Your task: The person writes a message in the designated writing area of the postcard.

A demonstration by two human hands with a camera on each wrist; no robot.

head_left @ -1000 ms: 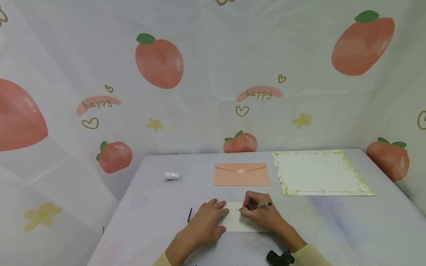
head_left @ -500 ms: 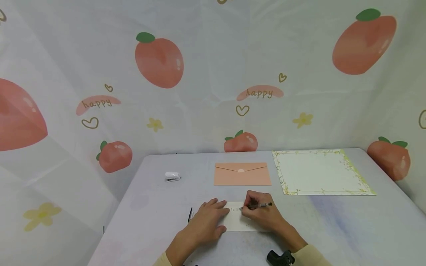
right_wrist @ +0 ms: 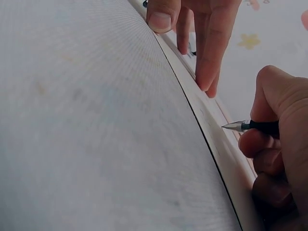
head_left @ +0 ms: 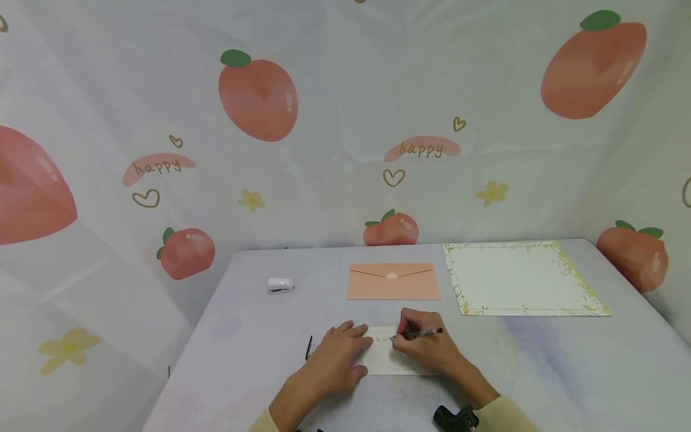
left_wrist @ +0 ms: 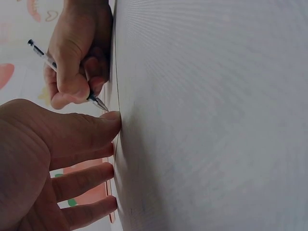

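A small cream card (head_left: 382, 361) lies flat near the front of the table, with a short line of dark handwriting along its upper part. My left hand (head_left: 336, 359) rests on the card's left edge, fingers fairly straight and thumb set apart at the lower corner. In my right hand (head_left: 429, 345) I pinch a black-and-clear pen (head_left: 426, 332), its tip on the card just after the writing. The pen's metal tip shows in both wrist views, as does the right hand (right_wrist: 284, 130). My right hand hides the card's right part.
A peach envelope (head_left: 394, 287) lies beyond the card. At the back right is a large white sheet with a floral border (head_left: 526, 279). A small white stapler (head_left: 280, 285) stands at the back left. A dark pen cap-like piece (head_left: 309, 348) lies beside my left hand.
The pen tip has shifted only very slightly along the writing. My left hand stays in place on the card, and the whole head view has moved a little.
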